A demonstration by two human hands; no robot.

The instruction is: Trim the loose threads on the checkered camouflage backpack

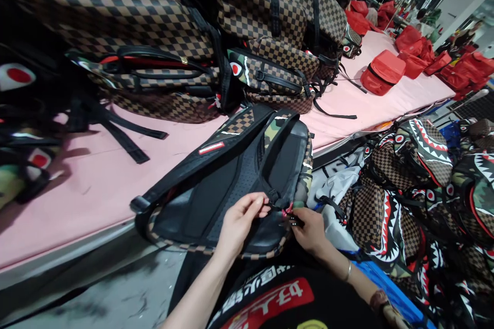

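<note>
A black backpack (208, 205) with brown checkered and camouflage trim lies back side up, across the table's edge and against my body. Its padded shoulder straps (237, 139) face me. My left hand (241, 218) pinches a thin black strap (273, 204) near the buckle at the lower right of the back panel. Close beside it, my right hand (311, 229) is closed with thumb and fingers together at the bag's right edge. Something small and dark shows at its fingertips, next to a pinkish-red bit (286, 212); I cannot make out what it is.
Brown checkered backpacks (135, 31) are piled along the far side of the pink table (88, 195). Loose straps (127, 136) trail over its surface. Red bags (384, 72) stand farther right. On my right lies a heap of shark-mouth backpacks (386, 221) beside a blue edge (386, 288).
</note>
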